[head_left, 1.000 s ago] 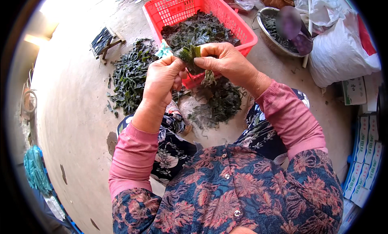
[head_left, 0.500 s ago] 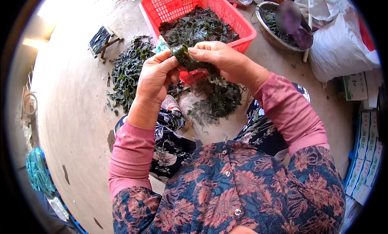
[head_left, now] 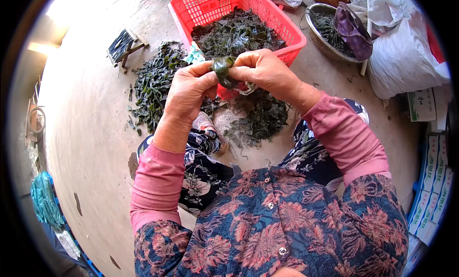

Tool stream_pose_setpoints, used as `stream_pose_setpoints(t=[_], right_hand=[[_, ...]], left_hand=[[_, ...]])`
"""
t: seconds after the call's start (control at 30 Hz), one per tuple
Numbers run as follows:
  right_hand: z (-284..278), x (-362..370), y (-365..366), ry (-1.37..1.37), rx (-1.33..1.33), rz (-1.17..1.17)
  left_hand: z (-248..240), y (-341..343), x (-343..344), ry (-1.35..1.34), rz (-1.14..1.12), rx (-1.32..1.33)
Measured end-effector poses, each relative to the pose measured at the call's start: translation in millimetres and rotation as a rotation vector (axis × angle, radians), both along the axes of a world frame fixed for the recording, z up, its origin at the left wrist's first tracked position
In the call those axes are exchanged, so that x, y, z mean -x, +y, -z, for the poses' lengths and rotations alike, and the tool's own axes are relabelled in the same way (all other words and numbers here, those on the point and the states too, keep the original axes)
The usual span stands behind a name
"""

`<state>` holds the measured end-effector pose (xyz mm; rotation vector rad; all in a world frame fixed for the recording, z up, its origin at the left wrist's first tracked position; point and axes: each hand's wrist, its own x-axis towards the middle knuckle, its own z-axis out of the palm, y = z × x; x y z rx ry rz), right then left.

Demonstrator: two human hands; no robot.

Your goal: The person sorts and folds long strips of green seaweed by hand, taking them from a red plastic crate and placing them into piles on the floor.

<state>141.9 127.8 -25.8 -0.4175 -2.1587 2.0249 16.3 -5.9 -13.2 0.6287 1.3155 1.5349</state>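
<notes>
A dark green piece of seaweed (head_left: pixel 222 72) is stretched between my two hands, in front of the red basket. My left hand (head_left: pixel 187 93) pinches its left side between thumb and fingers. My right hand (head_left: pixel 270 76) pinches the right side, its fingertips close to the left ones. Behind them stands the red plastic basket (head_left: pixel 297 41), holding a heap of seaweed (head_left: pixel 239 32). One seaweed pile (head_left: pixel 155 85) lies on the floor to the left. A smaller seaweed pile (head_left: pixel 262 118) is below my hands, between my legs.
A folding stool (head_left: pixel 125 48) stands at the far left. Far right, a metal basin (head_left: pixel 319 38) holds seaweed and a purple cloth item (head_left: pixel 353 30), beside a white sack (head_left: pixel 406 59). Blue-and-white boxes (head_left: pixel 432 186) are stacked at the right; a teal plastic bundle (head_left: pixel 47 200) lies left.
The held seaweed has turned and now hangs more upright between the fingers. Less of it dangles below my right hand. Both hands keep their pinch with little movement.
</notes>
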Motion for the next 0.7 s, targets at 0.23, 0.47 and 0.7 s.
stream_pose_setpoints(t=[0.23,0.47,0.7], right_hand=[[8.1,3.2,-4.5,0.047,0.097,0.011],[7.9,-1.2,-1.2,0.072,0.032,-0.210],[-1.7,-3.8,3.3,0.163,-0.438,0.084]], left_hand=[[6.8,-0.5,1.4,-0.030,0.011,0.037],[7.5,-3.0,6.0,0.077,-0.002,0.010],[12.9,-10.1,19.1,0.212,-0.175,0.010]])
